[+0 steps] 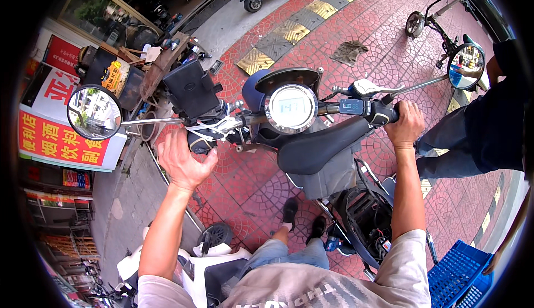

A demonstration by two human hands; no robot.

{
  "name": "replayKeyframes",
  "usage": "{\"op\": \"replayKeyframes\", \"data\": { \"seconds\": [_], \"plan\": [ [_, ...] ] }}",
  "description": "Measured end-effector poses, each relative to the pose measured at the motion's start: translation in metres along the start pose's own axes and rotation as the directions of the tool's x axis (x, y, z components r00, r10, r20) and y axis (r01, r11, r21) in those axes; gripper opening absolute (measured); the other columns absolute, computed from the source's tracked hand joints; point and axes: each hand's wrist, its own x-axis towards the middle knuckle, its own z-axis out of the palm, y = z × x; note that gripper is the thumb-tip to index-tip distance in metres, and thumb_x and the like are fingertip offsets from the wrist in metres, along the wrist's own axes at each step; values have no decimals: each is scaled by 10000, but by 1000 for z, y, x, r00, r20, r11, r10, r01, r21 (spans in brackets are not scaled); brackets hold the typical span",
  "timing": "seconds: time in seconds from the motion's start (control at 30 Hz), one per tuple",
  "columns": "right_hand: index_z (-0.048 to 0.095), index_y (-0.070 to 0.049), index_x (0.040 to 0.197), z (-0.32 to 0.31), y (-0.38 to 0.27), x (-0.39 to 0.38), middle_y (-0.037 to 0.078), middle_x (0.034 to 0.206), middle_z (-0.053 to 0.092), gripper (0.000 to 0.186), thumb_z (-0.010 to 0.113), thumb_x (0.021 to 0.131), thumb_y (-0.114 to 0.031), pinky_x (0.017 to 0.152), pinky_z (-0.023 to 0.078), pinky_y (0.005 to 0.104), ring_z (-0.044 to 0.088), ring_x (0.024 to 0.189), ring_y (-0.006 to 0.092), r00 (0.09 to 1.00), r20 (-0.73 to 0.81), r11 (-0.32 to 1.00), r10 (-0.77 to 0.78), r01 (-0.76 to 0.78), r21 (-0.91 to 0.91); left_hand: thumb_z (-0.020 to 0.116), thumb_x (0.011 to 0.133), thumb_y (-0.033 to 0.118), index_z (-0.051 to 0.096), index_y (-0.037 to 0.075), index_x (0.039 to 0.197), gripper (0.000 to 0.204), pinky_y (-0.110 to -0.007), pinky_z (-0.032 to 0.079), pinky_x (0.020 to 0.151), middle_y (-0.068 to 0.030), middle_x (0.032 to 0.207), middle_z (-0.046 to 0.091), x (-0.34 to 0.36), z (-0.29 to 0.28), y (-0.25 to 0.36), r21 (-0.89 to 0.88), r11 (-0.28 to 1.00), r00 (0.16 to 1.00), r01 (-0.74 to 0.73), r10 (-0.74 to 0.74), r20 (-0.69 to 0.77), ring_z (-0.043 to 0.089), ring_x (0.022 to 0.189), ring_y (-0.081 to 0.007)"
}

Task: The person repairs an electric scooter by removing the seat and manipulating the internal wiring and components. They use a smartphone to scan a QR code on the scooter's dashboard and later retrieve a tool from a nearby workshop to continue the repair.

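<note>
An electric scooter's handlebar spans the middle of the view, with a round lit display (291, 109) at its centre. My left hand (184, 162) lies over the left handlebar grip, fingers curled at its outer end and thumb stretched beside the black switch housing (201, 141). The right grip is mostly hidden under my right hand (408, 123), whose fingers wrap it next to another switch housing (379, 112). A small blue-screened gauge (351, 106) sits beside that housing. White cables (221, 127) are bundled near the left grip. Below the display is the black saddle (320, 145).
Mirrors (94, 113) (466, 66) stick out on both sides. A person in dark clothes (492, 124) stands close on the right, above a blue crate (459, 274). The scooter's open black frame bay (367, 222) shows wiring. A white scooter (194, 272) stands lower left; a cluttered wooden bench (164, 66) upper left.
</note>
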Motion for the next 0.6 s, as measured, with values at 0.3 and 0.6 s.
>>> {"op": "replayKeyframes", "data": {
  "seconds": [0.3,0.6],
  "plan": [
    [545,-98,803,-1,1,0,78,768,552,195,706,716,-166,688,438,438,610,778,313,1000,19,1000,8,-7,-26,846,570,462,671,-9,1129,751,-441,433,796,-113,939,638,3,0,1,-7,1000,999,-16,16,-35,617,902,-320],
    [556,-96,803,-1,1,0,78,772,568,204,719,728,-191,696,453,437,616,777,317,1000,18,1000,8,-8,-30,838,579,468,666,6,1118,730,-439,431,800,-103,939,636,2,0,1,-22,1000,999,-10,10,-34,615,906,-315]
  ]
}}
